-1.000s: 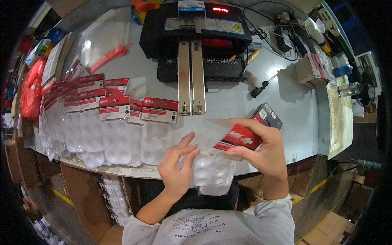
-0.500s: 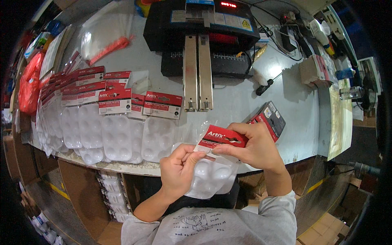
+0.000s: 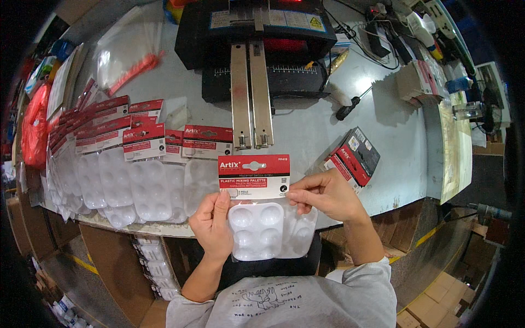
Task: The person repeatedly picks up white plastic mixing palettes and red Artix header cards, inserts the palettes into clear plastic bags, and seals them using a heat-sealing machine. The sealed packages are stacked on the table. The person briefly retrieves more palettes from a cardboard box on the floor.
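Both my hands hold one bagged white plastic palette (image 3: 262,230) with round wells, topped by a red and white header card (image 3: 254,176). My left hand (image 3: 212,225) grips the bag's left edge just under the card. My right hand (image 3: 324,194) pinches the card's right lower corner. The pack hangs upright over the near edge of the grey table (image 3: 306,131), in front of my chest.
A row of finished palette packs (image 3: 131,169) overlaps along the table's left front. A stack of red header cards (image 3: 353,156) lies right of my hands. A black sealing machine (image 3: 257,49) with two metal rails (image 3: 250,95) stands behind. Cardboard boxes sit below the table.
The header card has swung from tilted at my right to level and upright on top of the bag. Both hands shifted left and closer together on the pack.
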The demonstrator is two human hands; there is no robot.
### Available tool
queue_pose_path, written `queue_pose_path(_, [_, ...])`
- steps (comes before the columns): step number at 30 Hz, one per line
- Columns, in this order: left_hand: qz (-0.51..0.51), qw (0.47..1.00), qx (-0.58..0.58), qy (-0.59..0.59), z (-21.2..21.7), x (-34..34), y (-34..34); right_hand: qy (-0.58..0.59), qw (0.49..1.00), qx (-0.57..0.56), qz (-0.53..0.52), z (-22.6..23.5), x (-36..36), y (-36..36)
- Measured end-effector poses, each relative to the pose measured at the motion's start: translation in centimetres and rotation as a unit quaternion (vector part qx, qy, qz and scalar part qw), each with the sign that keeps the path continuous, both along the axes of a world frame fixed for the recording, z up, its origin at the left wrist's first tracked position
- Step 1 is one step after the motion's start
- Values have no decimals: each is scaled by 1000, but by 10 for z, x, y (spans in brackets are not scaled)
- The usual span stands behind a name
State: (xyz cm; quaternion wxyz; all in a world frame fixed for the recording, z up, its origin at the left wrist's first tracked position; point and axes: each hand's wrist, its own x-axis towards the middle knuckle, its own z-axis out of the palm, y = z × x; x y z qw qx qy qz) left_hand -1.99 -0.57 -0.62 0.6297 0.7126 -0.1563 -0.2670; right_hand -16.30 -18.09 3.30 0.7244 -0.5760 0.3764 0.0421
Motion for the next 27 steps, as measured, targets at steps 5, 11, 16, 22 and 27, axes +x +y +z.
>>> queue_pose_path(5, [-33,998,41,-15,-6,4,-11,-12,998,55,-30,-16,11,2])
queue_pose_path(11, [-53,983,80,-157,-32,38,-52,-82,981,46,-168,-39,47,-12])
queue_pose_path(16, [-49,983,112,-140,-49,38,-53,-82,980,45,-174,-48,48,-11])
queue_pose_path(22, [-76,916,241,-310,-13,68,-27,5,934,-278,-227,-34,6,-21])
queue_pose_path(27, [142,718,403,-549,20,100,0,143,804,-549,-178,-40,-62,-47])
